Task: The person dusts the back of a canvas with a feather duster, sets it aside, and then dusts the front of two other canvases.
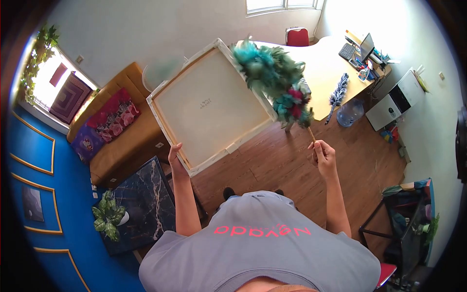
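Overhead head view. The left hand [175,155], fingers curled around the frame's lower edge, holds a stretched canvas [210,104] tilted, its back toward the camera. The right hand [323,155], fingers closed on the thin stick, holds a teal feather duster [273,78] whose plumes overlap the canvas's upper right corner. Beneath lies a wooden floor [272,160], near a marble-topped table [141,204].

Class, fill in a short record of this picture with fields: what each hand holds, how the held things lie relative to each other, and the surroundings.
Left hand: grips the lower edge of a stretched canvas, its back facing the camera.
Right hand: holds the stick of a teal feather duster.
Relation: duster feathers lie over the canvas's upper right edge.
Surroundings: wooden floor, orange sofa, dark marble table, white desk.
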Motion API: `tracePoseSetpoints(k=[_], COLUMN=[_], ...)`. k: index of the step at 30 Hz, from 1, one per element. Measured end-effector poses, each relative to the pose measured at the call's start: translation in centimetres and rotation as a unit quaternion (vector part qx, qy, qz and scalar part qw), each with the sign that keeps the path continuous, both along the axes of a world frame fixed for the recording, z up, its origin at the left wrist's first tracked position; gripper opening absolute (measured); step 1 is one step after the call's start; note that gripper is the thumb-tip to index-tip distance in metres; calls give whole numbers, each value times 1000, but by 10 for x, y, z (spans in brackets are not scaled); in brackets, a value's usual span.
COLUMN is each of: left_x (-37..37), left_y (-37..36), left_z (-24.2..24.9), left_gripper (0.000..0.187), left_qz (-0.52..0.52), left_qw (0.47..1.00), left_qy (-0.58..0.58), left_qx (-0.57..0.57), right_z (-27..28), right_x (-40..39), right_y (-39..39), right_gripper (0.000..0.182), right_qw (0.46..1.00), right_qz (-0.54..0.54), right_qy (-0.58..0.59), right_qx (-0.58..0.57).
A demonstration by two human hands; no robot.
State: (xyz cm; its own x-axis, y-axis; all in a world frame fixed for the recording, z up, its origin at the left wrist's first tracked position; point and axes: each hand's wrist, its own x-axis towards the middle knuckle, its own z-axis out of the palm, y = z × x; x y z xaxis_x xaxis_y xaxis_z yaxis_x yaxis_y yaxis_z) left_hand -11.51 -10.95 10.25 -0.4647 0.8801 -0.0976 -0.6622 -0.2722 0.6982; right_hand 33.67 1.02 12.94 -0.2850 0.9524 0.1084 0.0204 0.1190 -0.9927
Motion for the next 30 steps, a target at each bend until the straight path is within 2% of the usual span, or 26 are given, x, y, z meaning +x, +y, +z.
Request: tracePoseSetpoints(k=[5,7,11,13,14,16,20,22,23,25,29,30], left_x=[10,7,9,13,15,12,-6,-14,-18,-17,-21,-25], left_y=[-3,-2,2,2,0,-1,-13,-16,-20,-26,-41,-43], left_z=[2,-3,-11,-15,-16,-14,-40,-48,-51,-37,-28,-32], left_gripper=[50,50,50,51,51,52,53,33,33,33,34,37], left_qz=[-34,-62,-59,-45,-46,-51,-54,-35,-33,-32,-27,-30], left_qw=[999,997,996,996,996,995,995,992,992,989,991,987], left_qy=[7,14,30,37,38,58,50,107,107,120,100,129], left_qx=[-25,-51,-56,-71,-70,-56,-68,-58,-58,-78,-84,-92], right_z=[8,7,4,4,5,14,22,29,32,39,54,56], right_x=[-9,-15,-27,-30,-32,-44,-52,-52,-52,-57,-78,-84], right_y=[5,5,5,10,10,8,17,21,21,18,12,14], right_gripper=[31,30,30,29,29,28,27,28,28,28,29,28], right_qw=[997,996,996,989,989,994,995,975,975,988,997,981], right_qz=[-23,-22,-54,-73,-75,-101,-90,-94,-92,-98,-63,-91], right_qy=[-50,61,14,-122,-122,-36,-43,-169,-170,-108,-48,-131], right_qx=[-49,-68,-71,24,25,-6,20,109,109,45,4,109])
